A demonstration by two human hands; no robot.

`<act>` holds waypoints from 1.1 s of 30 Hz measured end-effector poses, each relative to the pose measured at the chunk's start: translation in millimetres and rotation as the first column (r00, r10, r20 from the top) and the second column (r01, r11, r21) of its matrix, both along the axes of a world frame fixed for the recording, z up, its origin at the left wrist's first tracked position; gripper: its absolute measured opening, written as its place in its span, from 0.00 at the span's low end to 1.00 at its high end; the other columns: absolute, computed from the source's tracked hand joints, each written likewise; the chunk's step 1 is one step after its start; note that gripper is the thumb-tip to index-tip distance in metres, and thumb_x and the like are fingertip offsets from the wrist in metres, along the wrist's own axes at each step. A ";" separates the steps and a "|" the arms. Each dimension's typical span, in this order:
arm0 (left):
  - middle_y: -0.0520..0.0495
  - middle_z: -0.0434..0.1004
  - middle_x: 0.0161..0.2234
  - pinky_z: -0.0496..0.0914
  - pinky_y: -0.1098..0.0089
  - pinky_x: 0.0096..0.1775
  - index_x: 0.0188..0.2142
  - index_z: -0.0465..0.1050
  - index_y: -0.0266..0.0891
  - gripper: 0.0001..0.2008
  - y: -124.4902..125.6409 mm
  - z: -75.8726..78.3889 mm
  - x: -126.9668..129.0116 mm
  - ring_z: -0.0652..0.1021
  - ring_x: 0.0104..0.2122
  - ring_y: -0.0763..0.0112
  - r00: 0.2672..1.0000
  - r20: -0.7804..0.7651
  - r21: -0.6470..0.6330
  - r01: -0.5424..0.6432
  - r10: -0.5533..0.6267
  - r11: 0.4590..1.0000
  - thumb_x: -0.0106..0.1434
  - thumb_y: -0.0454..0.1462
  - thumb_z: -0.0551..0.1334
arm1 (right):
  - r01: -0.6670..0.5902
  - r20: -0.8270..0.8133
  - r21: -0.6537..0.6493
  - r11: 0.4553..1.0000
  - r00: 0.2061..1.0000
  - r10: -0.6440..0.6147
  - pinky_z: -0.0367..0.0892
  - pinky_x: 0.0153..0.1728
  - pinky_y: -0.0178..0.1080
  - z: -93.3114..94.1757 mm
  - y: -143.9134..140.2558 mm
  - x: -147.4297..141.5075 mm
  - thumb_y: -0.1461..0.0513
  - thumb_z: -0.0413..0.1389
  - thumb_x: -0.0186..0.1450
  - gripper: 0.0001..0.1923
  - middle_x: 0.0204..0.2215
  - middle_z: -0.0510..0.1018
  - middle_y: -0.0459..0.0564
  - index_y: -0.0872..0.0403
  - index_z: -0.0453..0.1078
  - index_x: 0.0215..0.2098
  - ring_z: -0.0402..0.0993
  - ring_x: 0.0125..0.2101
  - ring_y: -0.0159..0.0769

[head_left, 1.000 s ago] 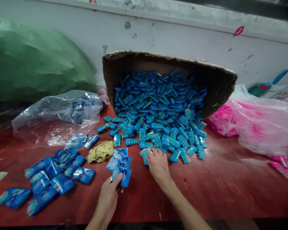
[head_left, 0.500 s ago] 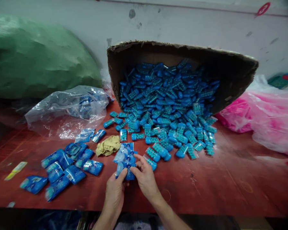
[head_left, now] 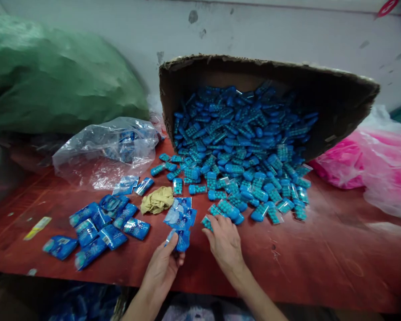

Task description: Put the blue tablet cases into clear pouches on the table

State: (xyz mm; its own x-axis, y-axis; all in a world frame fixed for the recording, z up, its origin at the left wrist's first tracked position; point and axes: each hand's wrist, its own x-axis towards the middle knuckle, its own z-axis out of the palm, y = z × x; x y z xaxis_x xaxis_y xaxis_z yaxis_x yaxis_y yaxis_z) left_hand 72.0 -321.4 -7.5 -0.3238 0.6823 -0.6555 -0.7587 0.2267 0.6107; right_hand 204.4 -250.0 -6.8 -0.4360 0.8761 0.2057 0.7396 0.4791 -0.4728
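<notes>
The left hand (head_left: pixel 163 265), near the middle, pinches a flat blue pouch (head_left: pixel 183 240) between thumb and bent fingers; more flat pouches (head_left: pixel 179 214) lie just beyond it, beside a yellow cloth (head_left: pixel 157 200); the right hand (head_left: pixel 226 243) has thumb and fingertips closed about a bottle (head_left: pixel 207 222), parted only by its width, at the near edge of the heap (head_left: pixel 234 156); the heap spills from a tipped box (head_left: pixel 270 61) on the far side; plump pouches (head_left: pixel 102 227) lie to the left; a clear bag (head_left: pixel 83 154) sits behind them; a pink bag (head_left: pixel 384 160) lies far right.
</notes>
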 end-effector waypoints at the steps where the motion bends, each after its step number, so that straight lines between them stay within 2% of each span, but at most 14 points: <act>1: 0.54 0.66 0.16 0.59 0.78 0.15 0.23 0.64 0.36 0.10 -1.0 -0.6 -0.3 0.67 0.15 0.79 1.000 0.024 -0.027 -0.020 0.020 0.999 0.49 0.37 0.65 | 0.027 0.118 0.034 0.999 0.993 -0.031 0.60 0.35 0.44 -2.1 -0.2 4.0 0.62 0.51 0.61 0.11 0.34 0.72 0.55 0.53 0.66 0.43 0.65 0.36 0.45; 3: 0.54 0.64 0.15 0.58 0.78 0.15 0.23 0.63 0.36 0.09 -1.7 -1.1 0.4 0.66 0.15 0.79 0.997 0.072 -0.066 -0.036 0.041 0.997 0.52 0.37 0.63 | 0.036 0.243 0.052 0.998 0.969 -0.048 0.59 0.33 0.45 -7.1 -3.3 8.1 0.64 0.52 0.60 0.12 0.31 0.71 0.54 0.53 0.66 0.43 0.65 0.34 0.45; 6: 0.54 0.63 0.14 0.57 0.79 0.15 0.24 0.63 0.37 0.08 -0.6 0.2 2.2 0.66 0.14 0.79 0.991 0.128 -0.099 -0.029 0.041 0.995 0.55 0.38 0.60 | -0.024 0.192 0.035 0.999 0.981 0.017 0.59 0.36 0.45 -13.2 -7.7 8.4 0.66 0.52 0.59 0.15 0.33 0.70 0.52 0.52 0.64 0.45 0.65 0.36 0.44; 8: 0.54 0.63 0.14 0.57 0.80 0.14 0.24 0.62 0.38 0.08 0.9 1.4 2.8 0.66 0.14 0.79 0.988 0.145 -0.120 -0.037 0.054 0.992 0.55 0.38 0.60 | -0.051 0.025 -0.023 0.998 0.998 0.052 0.61 0.38 0.43 -14.0 -7.2 8.1 0.66 0.51 0.59 0.15 0.35 0.69 0.52 0.51 0.64 0.44 0.65 0.38 0.42; 10: 0.55 0.63 0.13 0.57 0.80 0.15 0.23 0.62 0.38 0.09 2.4 1.9 3.2 0.66 0.13 0.79 0.989 0.134 -0.135 -0.051 0.069 0.990 0.55 0.38 0.60 | -0.054 -0.219 -0.140 0.989 0.975 0.022 0.63 0.38 0.39 -11.1 -5.3 8.3 0.66 0.51 0.59 0.12 0.36 0.68 0.50 0.52 0.64 0.41 0.66 0.37 0.39; 13: 0.55 0.63 0.12 0.58 0.79 0.15 0.23 0.62 0.38 0.09 4.2 2.0 4.8 0.66 0.13 0.79 0.993 0.090 -0.137 -0.066 0.079 0.988 0.55 0.38 0.60 | -0.111 -0.513 -0.319 0.941 0.855 -0.073 0.64 0.39 0.36 -1.1 -5.7 7.7 0.65 0.52 0.58 0.08 0.35 0.68 0.47 0.52 0.64 0.37 0.68 0.37 0.35; 16: 0.54 0.65 0.12 0.60 0.79 0.15 0.23 0.63 0.37 0.09 5.6 2.2 7.8 0.67 0.13 0.78 0.993 0.053 -0.136 -0.096 0.104 0.986 0.55 0.39 0.60 | -0.178 -0.627 -0.357 0.917 0.773 -0.094 0.64 0.41 0.36 8.0 -12.9 4.6 0.66 0.53 0.57 0.10 0.36 0.68 0.47 0.51 0.63 0.38 0.67 0.39 0.35; 22: 0.54 0.67 0.13 0.64 0.79 0.17 0.24 0.64 0.37 0.07 7.3 2.9 8.8 0.69 0.14 0.79 0.983 0.095 -0.125 -0.147 0.160 0.981 0.55 0.37 0.60 | -0.191 -0.610 -0.247 0.950 0.793 0.002 0.63 0.44 0.37 6.0 -25.6 0.5 0.67 0.52 0.58 0.13 0.40 0.66 0.50 0.50 0.64 0.42 0.65 0.43 0.37; 29: 0.54 0.67 0.14 0.66 0.78 0.18 0.25 0.65 0.37 0.07 6.7 2.0 4.0 0.69 0.15 0.78 0.979 0.122 -0.096 -0.150 0.161 0.984 0.55 0.37 0.60 | -0.238 -0.535 -0.161 0.958 0.837 0.118 0.65 0.43 0.36 5.4 -27.6 4.7 0.68 0.50 0.60 0.17 0.41 0.65 0.51 0.49 0.62 0.47 0.66 0.42 0.36; 33: 0.53 0.71 0.18 0.66 0.77 0.18 0.27 0.66 0.36 0.04 7.2 2.8 3.4 0.71 0.16 0.78 0.986 0.087 -0.058 -0.136 0.141 0.989 0.56 0.35 0.59 | -0.175 -0.557 -0.147 0.974 0.828 0.065 0.64 0.44 0.37 6.3 -25.8 4.6 0.67 0.51 0.60 0.15 0.41 0.64 0.50 0.50 0.63 0.45 0.65 0.43 0.36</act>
State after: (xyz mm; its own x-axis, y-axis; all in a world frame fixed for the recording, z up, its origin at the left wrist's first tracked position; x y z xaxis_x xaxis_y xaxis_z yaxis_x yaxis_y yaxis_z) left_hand 75.4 -314.3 -4.7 -0.3507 0.5992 -0.7197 -0.8366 0.1449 0.5283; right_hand 209.0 -275.9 -0.5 -0.4052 0.8695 0.2825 0.2768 0.4112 -0.8685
